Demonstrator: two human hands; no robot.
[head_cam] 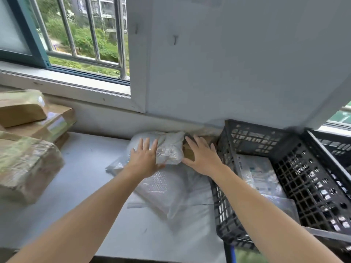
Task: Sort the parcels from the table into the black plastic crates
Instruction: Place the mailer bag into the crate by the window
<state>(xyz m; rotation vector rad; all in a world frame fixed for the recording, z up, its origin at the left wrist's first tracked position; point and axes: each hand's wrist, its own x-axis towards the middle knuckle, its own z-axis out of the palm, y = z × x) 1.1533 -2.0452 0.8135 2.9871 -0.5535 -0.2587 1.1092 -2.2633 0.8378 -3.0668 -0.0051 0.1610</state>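
Observation:
A crumpled white plastic parcel (170,149) lies on the white table (81,179) against the wall. My left hand (145,158) rests on its left side with straight, spread fingers. My right hand (202,154) is spread over a brown parcel (189,153) just right of the white one, beside the crate wall. A bubble-wrap mailer (163,188) lies flat in front of them, under my forearms. The black plastic crate (311,179) stands at the right and holds flat white parcels (258,173).
Brown cardboard parcels wrapped in tape are stacked at the table's left: a large one (26,168) in front, two more (24,109) behind. A second black crate (336,145) sits beyond the first. An open barred window (79,35) is at the back left.

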